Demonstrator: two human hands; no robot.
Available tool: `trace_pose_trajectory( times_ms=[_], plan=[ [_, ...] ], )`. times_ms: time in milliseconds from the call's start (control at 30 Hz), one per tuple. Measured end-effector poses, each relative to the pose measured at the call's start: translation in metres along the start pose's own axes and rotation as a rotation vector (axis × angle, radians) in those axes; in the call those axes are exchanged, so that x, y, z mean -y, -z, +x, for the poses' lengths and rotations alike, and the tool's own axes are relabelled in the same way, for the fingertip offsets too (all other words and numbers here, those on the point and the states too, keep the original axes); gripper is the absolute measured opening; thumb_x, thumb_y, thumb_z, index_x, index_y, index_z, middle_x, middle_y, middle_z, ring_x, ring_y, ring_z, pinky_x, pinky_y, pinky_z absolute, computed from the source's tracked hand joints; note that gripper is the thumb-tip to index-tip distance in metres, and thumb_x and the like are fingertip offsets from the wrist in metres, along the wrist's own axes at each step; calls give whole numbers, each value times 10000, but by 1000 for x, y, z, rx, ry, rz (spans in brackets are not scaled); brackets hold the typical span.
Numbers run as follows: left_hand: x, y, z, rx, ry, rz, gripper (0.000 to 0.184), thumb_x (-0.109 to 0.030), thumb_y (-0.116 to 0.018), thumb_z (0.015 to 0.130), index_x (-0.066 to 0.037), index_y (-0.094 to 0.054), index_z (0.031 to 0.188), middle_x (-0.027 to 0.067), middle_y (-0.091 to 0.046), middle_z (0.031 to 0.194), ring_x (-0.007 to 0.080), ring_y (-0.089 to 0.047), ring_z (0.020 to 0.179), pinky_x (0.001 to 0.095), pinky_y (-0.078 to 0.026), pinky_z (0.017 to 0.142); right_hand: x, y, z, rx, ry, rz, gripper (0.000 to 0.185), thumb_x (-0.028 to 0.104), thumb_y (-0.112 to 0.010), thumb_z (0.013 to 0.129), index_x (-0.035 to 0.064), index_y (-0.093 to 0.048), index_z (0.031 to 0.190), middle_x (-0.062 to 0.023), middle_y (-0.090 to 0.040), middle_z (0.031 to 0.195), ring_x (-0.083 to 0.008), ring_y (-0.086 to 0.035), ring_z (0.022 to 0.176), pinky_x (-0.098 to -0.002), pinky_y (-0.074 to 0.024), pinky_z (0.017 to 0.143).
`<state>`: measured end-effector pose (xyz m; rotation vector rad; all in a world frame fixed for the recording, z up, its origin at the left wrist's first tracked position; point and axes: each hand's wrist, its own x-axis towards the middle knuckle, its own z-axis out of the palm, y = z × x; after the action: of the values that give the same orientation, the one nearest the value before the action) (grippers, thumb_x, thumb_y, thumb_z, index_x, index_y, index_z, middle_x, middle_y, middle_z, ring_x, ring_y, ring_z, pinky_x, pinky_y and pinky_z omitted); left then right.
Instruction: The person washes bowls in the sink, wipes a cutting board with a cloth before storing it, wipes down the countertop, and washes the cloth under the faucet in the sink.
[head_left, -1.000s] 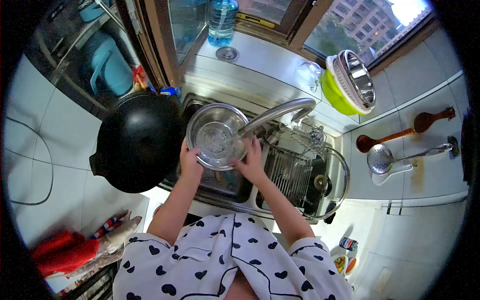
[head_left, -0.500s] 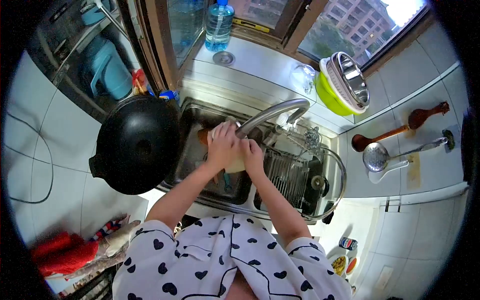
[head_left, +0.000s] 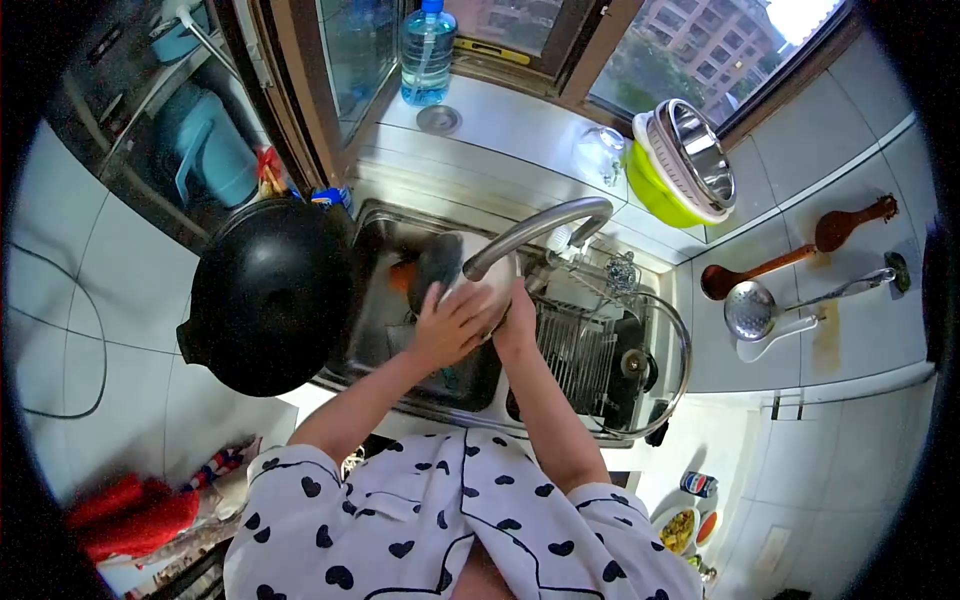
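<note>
A round metal bowl [head_left: 506,277] is tilted under the curved faucet [head_left: 540,228], above the left basin of the sink [head_left: 375,300]. My right hand [head_left: 517,322] grips its right side, fingers partly hidden behind the rim. Across the bowl's near part lies my left hand [head_left: 450,328], its fingers stretched out and slightly apart. A dark, blurred shape shows at the bowl's left side; I cannot make out whether it belongs to the bowl. Something orange [head_left: 402,276] lies in the basin, mostly hidden.
A black wok [head_left: 270,295] stands left of the sink. Right of the basin is a wire dish rack [head_left: 575,355]. On the ledge are a blue bottle [head_left: 427,55] and green and metal bowls [head_left: 665,185]. Ladles [head_left: 750,310] hang on the right wall.
The bowl, first held level between both hands, has been tipped and moved right. My left hand has moved from its left rim onto its near part, and its fingers have spread.
</note>
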<state>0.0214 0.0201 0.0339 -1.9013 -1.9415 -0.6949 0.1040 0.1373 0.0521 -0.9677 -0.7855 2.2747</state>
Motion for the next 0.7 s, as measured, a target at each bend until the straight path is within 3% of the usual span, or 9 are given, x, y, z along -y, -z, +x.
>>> trace_pose_trajectory(
  times_ms=[100, 133, 267, 367, 433, 500, 633, 667, 700],
  plan=[
    [3, -5, -24, -140, 371, -104, 660, -281, -625, 732, -56, -378, 1301, 222, -260, 1377, 381, -276, 1256, 549, -210, 988, -8, 13, 5, 54, -34, 173, 433, 385, -382, 937, 76, -430, 1236, -72, -512, 1187, -236, -510, 1059, -389, -418, 896],
    [8, -7, -23, -342, 496, -238, 641, -338, -558, 816, -30, -331, 1329, 196, -287, 1373, 327, -304, 1258, 498, -213, 1009, -10, 15, 5, 37, -57, 226, 440, 386, -388, 934, 81, -425, 1249, -64, -512, 1201, -242, -506, 1076, -392, -411, 916],
    [41, -37, -29, -618, 1192, -1345, 611, -478, -388, 901, -71, -325, 1353, 131, -345, 1351, 244, -366, 1216, 368, -271, 1004, -3, 30, -1, -38, -160, 206, 449, 420, -395, 924, 125, -424, 1260, -62, -499, 1227, -244, -490, 1102, -389, -398, 941],
    [49, 22, -7, -17, 1646, -1600, 655, -549, -411, 866, -57, -398, 1299, 117, -396, 1338, 255, -393, 1200, 382, -296, 1001, -8, 57, 11, 73, -216, 108, 463, 434, -390, 921, 120, -424, 1260, -61, -498, 1229, -234, -483, 1111, -390, -399, 937],
    [77, -38, -48, 57, 1592, -1738, 607, -561, -446, 845, -82, -498, 1214, 113, -556, 1160, 247, -542, 1025, 383, -446, 841, -4, 54, 5, 26, -205, -33, 532, 479, -372, 915, 72, -437, 1250, -78, -506, 1219, -229, -491, 1099, -364, -393, 918],
    [70, -24, -43, -34, 1562, -1665, 507, -495, -494, 854, -78, -552, 1137, 93, -610, 1018, 211, -594, 887, 345, -484, 733, 6, 44, -7, -84, -196, -198, 547, 485, -380, 909, 48, -455, 1230, -92, -514, 1206, -229, -495, 1093, -354, -393, 905],
    [58, -10, -34, -205, 1414, -1282, 334, -366, -563, 857, -40, -598, 921, 42, -620, 821, 153, -578, 708, 300, -463, 618, -35, 68, 35, -153, 200, -839, 562, 409, -414, 910, -43, -412, 1244, -163, -474, 1243, -264, -473, 1120, -328, -359, 929],
    [57, -14, -36, -203, 1346, -1179, 309, -339, -571, 857, -31, -594, 873, 30, -615, 780, 143, -564, 668, 295, -451, 598, -41, 65, 35, -63, 209, -709, 551, 361, -424, 913, -68, -382, 1257, -189, -445, 1268, -274, -455, 1138, -329, -344, 947],
    [54, -17, -37, -201, 1278, -1077, 292, -312, -580, 857, -22, -589, 824, 18, -610, 738, 133, -550, 628, 290, -439, 577, -31, 37, 19, -16, 260, -915, 532, 305, -460, 901, -81, -370, 1256, -215, -428, 1271, -295, -452, 1141, -331, -344, 955]
  ],
)
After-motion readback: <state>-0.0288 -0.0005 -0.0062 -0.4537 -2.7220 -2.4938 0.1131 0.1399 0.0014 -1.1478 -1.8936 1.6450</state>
